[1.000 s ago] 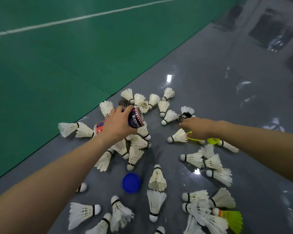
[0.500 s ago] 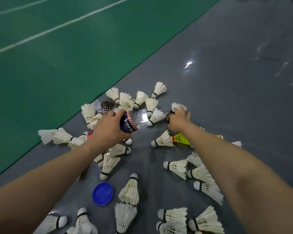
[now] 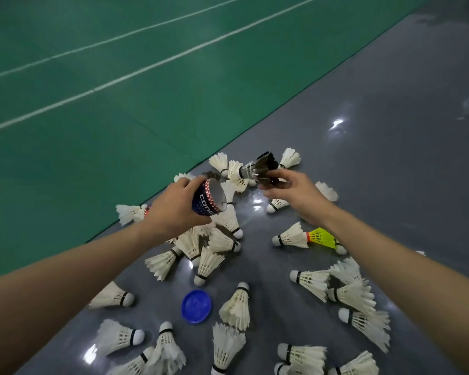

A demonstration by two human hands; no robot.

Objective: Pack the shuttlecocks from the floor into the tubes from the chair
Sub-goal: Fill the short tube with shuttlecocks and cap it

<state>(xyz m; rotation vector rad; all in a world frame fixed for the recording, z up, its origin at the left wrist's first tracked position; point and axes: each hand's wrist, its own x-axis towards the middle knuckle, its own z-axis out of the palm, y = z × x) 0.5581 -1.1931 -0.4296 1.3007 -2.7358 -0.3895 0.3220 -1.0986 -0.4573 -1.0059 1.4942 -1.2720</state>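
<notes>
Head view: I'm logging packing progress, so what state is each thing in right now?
tube: lid off, gripped by left hand, mouth tilted toward right hand.
dark shuttlecock: pinched by right hand, outside the tube.
blue lid: flat on the grey floor, apart from the tube.
white shuttlecocks: loose on the floor, unpacked.
yellow shuttlecock: lying on the floor, unpacked.

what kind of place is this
Most likely an indoor badminton hall: a green court mat with white boundary lines beside glossy grey flooring, and many feather shuttlecocks scattered there.
</notes>
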